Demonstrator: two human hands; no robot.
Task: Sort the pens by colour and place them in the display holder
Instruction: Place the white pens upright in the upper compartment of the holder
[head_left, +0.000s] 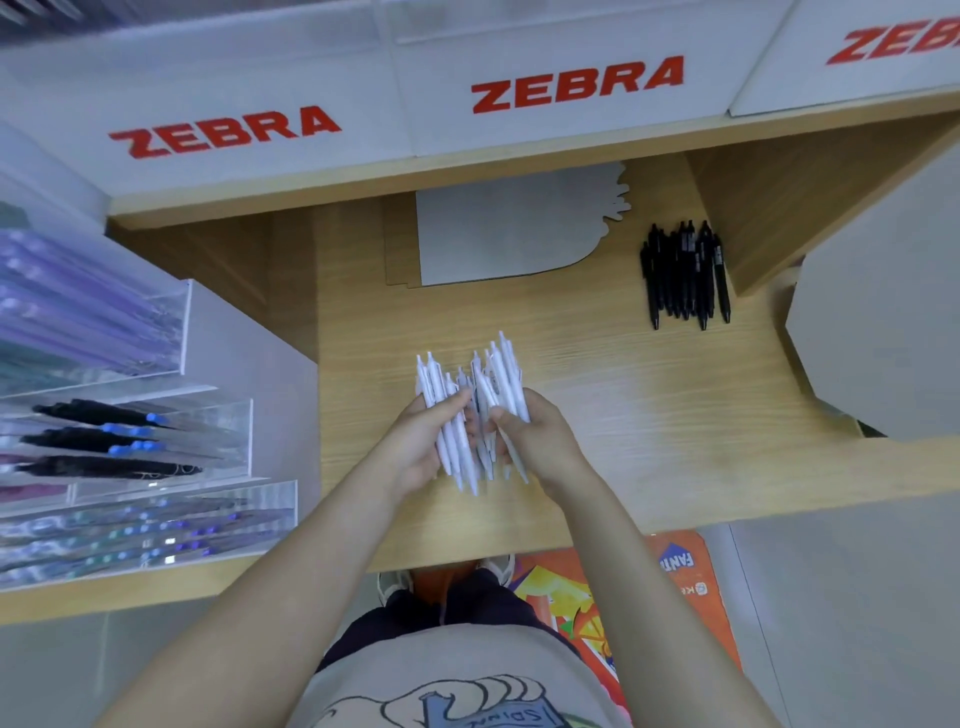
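A bunch of white pens (470, 395) stands over the middle of the wooden shelf (649, 405), gathered between both hands. My left hand (421, 441) grips the left part of the bunch, thumb across the barrels. My right hand (535, 434) grips the right part, fingers curled round the pens. Several black pens (685, 273) lie side by side at the shelf's back right, apart from both hands. The clear acrylic display holder (156, 415) stands at the left in stepped tiers, with purple, black and blue-tipped pens inside.
A grey card (498, 239) lies flat at the back of the shelf. White panels with red ZEBRA lettering (576, 85) run above. A grey board (883, 322) juts in at the right. An orange box (691, 587) sits on the floor below.
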